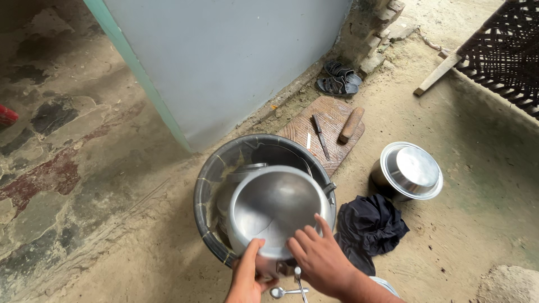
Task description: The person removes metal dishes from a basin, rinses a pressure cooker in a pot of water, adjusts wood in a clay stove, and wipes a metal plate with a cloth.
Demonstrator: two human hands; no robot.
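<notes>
— While the round metal pot is sitting tilted over the black tub, what are the hands doing?
— The left hand is gripping its smooth rim; the right hand is resting open, fingers spread on it.

Wooden board with knife; lidded pot beside black cloth; sandals by wall.
</notes>
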